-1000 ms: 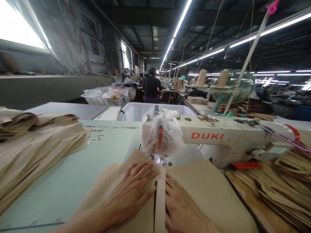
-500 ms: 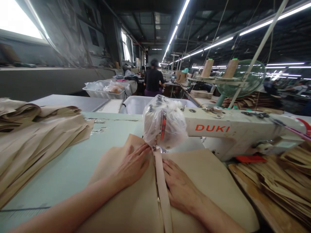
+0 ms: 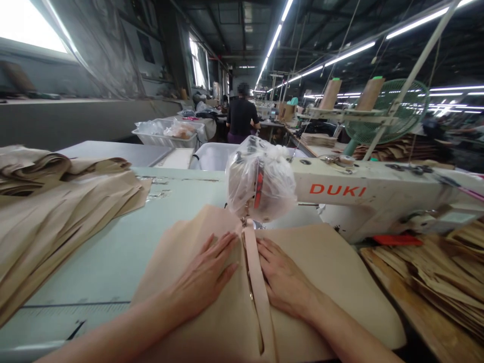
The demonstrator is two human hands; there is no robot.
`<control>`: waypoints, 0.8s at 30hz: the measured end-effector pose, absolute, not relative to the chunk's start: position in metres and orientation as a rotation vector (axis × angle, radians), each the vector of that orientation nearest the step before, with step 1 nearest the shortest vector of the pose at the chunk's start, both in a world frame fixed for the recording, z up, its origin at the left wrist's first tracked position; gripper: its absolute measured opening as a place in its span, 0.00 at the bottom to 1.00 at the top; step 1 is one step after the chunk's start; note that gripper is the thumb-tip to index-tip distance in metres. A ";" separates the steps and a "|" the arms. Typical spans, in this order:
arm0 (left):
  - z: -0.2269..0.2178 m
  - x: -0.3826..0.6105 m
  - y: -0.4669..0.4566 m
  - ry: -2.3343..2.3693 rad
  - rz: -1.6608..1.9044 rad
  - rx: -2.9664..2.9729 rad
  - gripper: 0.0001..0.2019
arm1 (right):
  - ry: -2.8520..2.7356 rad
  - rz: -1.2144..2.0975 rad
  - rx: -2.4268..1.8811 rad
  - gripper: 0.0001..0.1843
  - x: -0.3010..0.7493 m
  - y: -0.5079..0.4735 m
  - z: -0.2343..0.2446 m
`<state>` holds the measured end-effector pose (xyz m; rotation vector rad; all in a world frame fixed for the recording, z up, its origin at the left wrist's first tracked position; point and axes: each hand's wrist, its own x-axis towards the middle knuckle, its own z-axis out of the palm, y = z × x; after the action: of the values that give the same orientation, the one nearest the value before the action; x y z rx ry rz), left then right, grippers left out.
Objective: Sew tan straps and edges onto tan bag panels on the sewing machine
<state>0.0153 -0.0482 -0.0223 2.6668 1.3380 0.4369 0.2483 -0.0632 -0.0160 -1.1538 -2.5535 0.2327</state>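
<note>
A wide tan sheet of material (image 3: 325, 272) lies on the pale green table (image 3: 113, 262) under the head of a white DUKI sewing machine (image 3: 351, 194). A narrow pink strap (image 3: 259, 282) runs down its middle from the needle area. My left hand (image 3: 206, 275) lies flat on the sheet just left of the strap, fingers stretched out. My right hand (image 3: 283, 280) presses flat on the sheet just right of the strap. A clear plastic bag (image 3: 260, 184) wraps the machine head and hides the needle.
A stack of tan cut pieces (image 3: 56, 206) lies at the left. More cut pieces (image 3: 434, 272) are piled at the right. White bins (image 3: 168, 133) stand behind the table. A green fan (image 3: 385, 113) and thread cones stand beyond the machine. A person in black (image 3: 242, 118) sits further off.
The tan sheet and strap have slid forward under the machine head. Both hands went forward with them, then my left hand drew back a little, still flat.
</note>
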 end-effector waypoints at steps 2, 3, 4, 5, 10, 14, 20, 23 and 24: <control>-0.025 0.014 -0.054 1.345 0.421 2.654 0.28 | -2.566 0.214 -1.141 0.28 0.248 -0.063 -0.016; -0.026 0.013 -0.056 1.343 0.432 2.649 0.28 | -2.573 0.208 -1.136 0.28 0.248 -0.062 -0.015; -0.027 0.013 -0.059 1.330 0.453 2.647 0.29 | -2.574 0.203 -1.135 0.28 0.248 -0.062 -0.014; -0.027 0.012 -0.062 1.313 0.478 2.644 0.29 | -2.571 0.198 -1.136 0.28 0.248 -0.062 -0.014; -0.027 0.015 -0.060 1.330 0.463 2.618 0.30 | -2.571 0.195 -1.128 0.29 0.246 -0.062 -0.011; -0.022 0.019 -0.045 1.295 0.430 2.644 0.28 | -2.581 0.203 -1.118 0.29 0.246 -0.061 -0.011; -0.020 0.019 -0.045 1.266 0.433 2.663 0.25 | -2.600 0.186 -1.097 0.28 0.249 -0.061 -0.013; -0.021 0.018 -0.048 1.247 0.415 2.702 0.24 | -2.592 0.178 -1.096 0.27 0.248 -0.061 -0.013; -0.021 0.018 -0.048 1.245 0.410 2.712 0.24 | -2.592 0.178 -1.097 0.27 0.248 -0.061 -0.013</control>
<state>0.0176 -0.0484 -0.0214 2.7116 1.2453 0.4103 0.2480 -0.0612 -0.0125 -1.0970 -2.5919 0.1783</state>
